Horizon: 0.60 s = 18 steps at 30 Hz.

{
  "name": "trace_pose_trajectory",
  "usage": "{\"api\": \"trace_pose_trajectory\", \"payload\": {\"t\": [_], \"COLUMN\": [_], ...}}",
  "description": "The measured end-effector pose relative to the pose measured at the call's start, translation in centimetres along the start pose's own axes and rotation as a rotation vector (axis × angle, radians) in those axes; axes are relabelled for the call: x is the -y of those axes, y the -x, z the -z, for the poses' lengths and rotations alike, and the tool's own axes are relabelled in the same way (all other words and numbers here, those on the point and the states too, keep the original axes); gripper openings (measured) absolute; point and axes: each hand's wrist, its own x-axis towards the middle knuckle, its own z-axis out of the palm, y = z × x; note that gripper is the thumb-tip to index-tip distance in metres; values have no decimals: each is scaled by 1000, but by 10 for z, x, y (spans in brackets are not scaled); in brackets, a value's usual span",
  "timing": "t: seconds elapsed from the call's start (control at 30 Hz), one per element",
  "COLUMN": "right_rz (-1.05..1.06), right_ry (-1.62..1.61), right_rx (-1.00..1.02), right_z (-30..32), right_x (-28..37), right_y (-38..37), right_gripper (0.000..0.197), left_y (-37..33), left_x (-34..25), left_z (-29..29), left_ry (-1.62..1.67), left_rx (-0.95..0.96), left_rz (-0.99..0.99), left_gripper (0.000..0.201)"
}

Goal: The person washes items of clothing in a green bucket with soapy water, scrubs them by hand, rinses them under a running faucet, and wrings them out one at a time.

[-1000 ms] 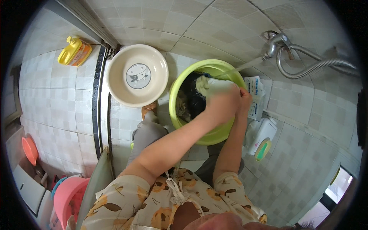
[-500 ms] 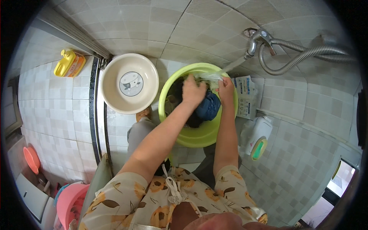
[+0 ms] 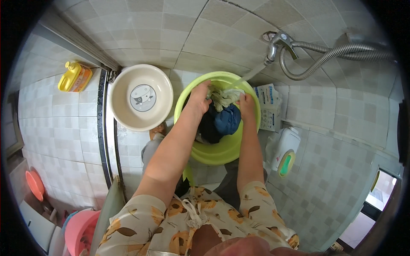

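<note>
A pale green wet cloth (image 3: 225, 99) is stretched between my hands inside a lime-green tub (image 3: 215, 158). My left hand (image 3: 200, 98) is closed on its left end, beside the tub's far left rim. At the right end, my right hand (image 3: 246, 106) grips a bunched part with the fingers together. Water (image 3: 250, 74) runs from the tap (image 3: 273, 50) into the tub by the cloth. Below my hands lie a bunched blue cloth (image 3: 227, 119) and dark cloth (image 3: 209, 127), partly hidden by my left forearm.
Left of the tub stands a cream basin (image 3: 121, 117) with a cartoon print. A yellow jug (image 3: 74, 77) is past the door track. On the right are a printed package (image 3: 268, 104), a white bottle (image 3: 287, 143) and a green-centred brush or dish (image 3: 286, 164). A metal hose (image 3: 316, 70) hangs by the tap.
My left hand has moved left toward the tub's rim, and my right hand slightly down. The pale green cloth is now spread wider between them. The whole view has shifted slightly.
</note>
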Motion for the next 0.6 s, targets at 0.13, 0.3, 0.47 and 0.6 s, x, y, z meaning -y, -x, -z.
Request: {"api": "trace_pose_trajectory", "payload": {"t": [0.13,0.3,0.47,0.6], "right_rz": [-28,7,71,54], "right_ry": [-241,-124,-120,-591], "right_rx": [6,-22,-29,-34], "right_z": [-12,-15,-22,-33], "right_x": [19,33,45,90], "right_y": [-11,-40,-49,-8], "right_gripper": [30,29,36,27], "left_y": [-9,-11,-6,-7], "left_x": [-3,-13,-5,18], "left_z": [8,0,-19,-30], "left_ry": [29,-124,-289,-163], "left_rx": [35,19,-2,-64], "left_rz": [-41,-129,-148,65], "left_gripper": [61,60,55,50]}}
